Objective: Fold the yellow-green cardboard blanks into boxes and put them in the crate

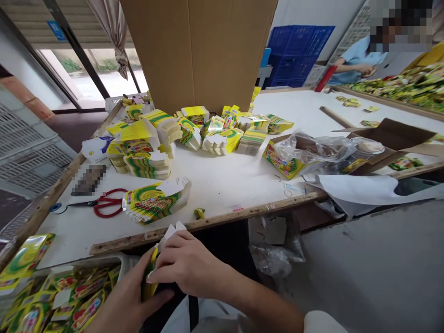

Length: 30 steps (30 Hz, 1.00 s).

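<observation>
Both of my hands are closed around a small yellow carton [151, 273] with white flaps, just below the table's front edge. My left hand [135, 286] grips its left side and lower end. My right hand [183, 263] curls over its upper right side, hiding much of it. To the lower left, a white bin [122, 267] holds many yellow and green cartons [86, 300]. On the table above my hands lies a fanned stack of flat cartons [156, 201], with a small yellow-green packet [199, 213] to its right.
Red-handled scissors [111, 202] and a blurred dark item [89, 180] lie at the table's left. Several carton stacks [147, 164] stand before a tall cardboard box [201, 51]. An open carton with plastic [284, 162] sits at right. A person in light blue [364, 55] works beyond.
</observation>
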Motion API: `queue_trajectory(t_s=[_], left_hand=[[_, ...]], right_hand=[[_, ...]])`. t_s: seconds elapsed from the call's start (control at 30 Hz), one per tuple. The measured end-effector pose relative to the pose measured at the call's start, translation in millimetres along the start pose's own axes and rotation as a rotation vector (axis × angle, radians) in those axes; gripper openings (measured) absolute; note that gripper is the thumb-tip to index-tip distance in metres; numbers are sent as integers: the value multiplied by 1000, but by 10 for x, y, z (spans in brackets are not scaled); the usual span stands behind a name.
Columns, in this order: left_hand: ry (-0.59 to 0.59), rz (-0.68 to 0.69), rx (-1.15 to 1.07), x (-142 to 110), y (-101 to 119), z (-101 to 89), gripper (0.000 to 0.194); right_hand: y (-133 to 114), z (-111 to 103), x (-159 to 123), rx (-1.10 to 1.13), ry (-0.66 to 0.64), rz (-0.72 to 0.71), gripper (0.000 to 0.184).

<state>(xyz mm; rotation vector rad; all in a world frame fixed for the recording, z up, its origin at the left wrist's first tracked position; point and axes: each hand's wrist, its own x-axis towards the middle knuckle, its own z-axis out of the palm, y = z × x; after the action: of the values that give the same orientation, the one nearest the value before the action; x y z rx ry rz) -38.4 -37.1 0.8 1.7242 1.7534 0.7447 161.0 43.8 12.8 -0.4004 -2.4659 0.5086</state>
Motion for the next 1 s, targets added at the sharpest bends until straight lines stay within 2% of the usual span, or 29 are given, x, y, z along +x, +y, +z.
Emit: queue_trajectory(t_s=[0.03, 0.07, 0.13, 0.17, 0.2, 0.3, 0.4, 0.5, 0.6, 0.67, 0.77, 0.83, 0.9, 1.0], left_hand=[[7, -11, 9, 23, 46, 74, 58], [24, -29, 17, 40, 80, 137, 56], [121, -81, 41, 47, 133, 231, 63], [155, -104, 48, 37, 159, 270, 69], [170, -118, 42, 23, 186, 307, 72], [162, -114, -13, -12, 245, 418, 72], [215, -51, 28, -10, 233, 491, 67], [254, -19, 87, 11, 212, 501, 63], [196, -92, 82, 26, 224, 472, 57], [136, -124, 64, 38, 208, 449, 55], [94, -53, 29, 75, 123, 428, 57], [112, 12, 15, 105, 69, 427, 60], [142, 31, 10, 121, 51, 429, 62], [168, -9, 21, 91, 73, 424, 61]], right_hand=[[-21, 13, -23, 49, 106, 29, 24], [-35, 32, -45, 119, 228, 94, 37], [-50, 97, -76, 325, 443, 287, 67], [-55, 141, -82, 470, 494, 379, 71], [-61, 190, -80, 633, 506, 464, 65], [-80, 309, -36, 1058, 369, 649, 41], [-71, 329, 19, 1189, 299, 677, 35], [-30, 315, 39, 1247, 326, 652, 37], [-10, 323, 1, 1228, 320, 652, 41], [-29, 319, -47, 1108, 275, 629, 47], [-83, 288, -108, 805, 93, 487, 71], [-97, 280, -119, 642, 6, 405, 64], [-80, 298, -116, 575, 27, 388, 49], [-24, 353, -127, 594, 161, 375, 50]])
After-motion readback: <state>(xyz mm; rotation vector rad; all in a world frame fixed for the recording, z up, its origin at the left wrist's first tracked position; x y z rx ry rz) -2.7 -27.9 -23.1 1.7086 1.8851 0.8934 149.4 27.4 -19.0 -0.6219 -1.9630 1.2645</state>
